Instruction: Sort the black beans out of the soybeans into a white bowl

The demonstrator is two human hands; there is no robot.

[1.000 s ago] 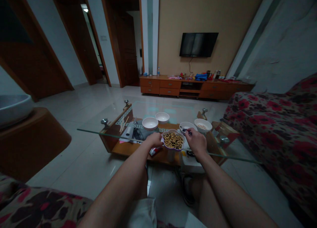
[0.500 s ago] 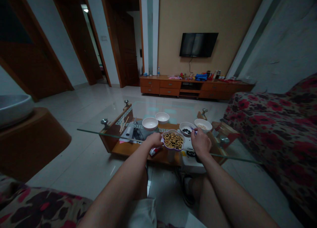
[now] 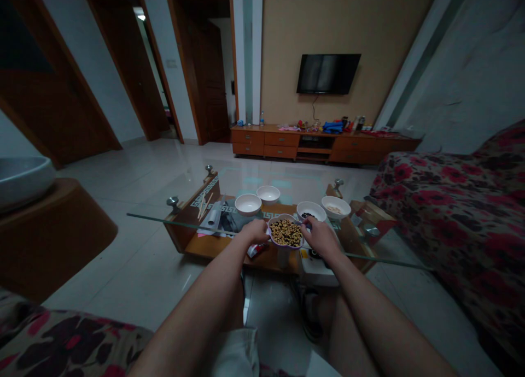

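My left hand (image 3: 257,231) is closed on the left edge of a purple-rimmed, wavy-edged bowl (image 3: 304,236), which is full of mixed yellow and black beans (image 3: 286,233). At the bowl's right rim is my right hand (image 3: 321,236), its fingers pinched round a slim purple utensil, mostly hidden now; its exact kind is unclear. Just behind that hand, a white bowl (image 3: 316,207) contains a few black beans (image 3: 307,216). Farther right, pale beans (image 3: 334,208) lie in another white bowl (image 3: 343,212).
Two white bowls (image 3: 248,204) (image 3: 268,194) stand behind the left hand on the glass tabletop (image 3: 159,219). The shelf (image 3: 213,247) below holds papers and a red-and-white packet (image 3: 256,250). A flowered sofa (image 3: 430,186) is at the right.
My right hand has moved left and slightly toward me, from the bowl of black beans to the mixed-bean bowl's rim, the purple utensil in its fingers. My left hand stays on the bowl.
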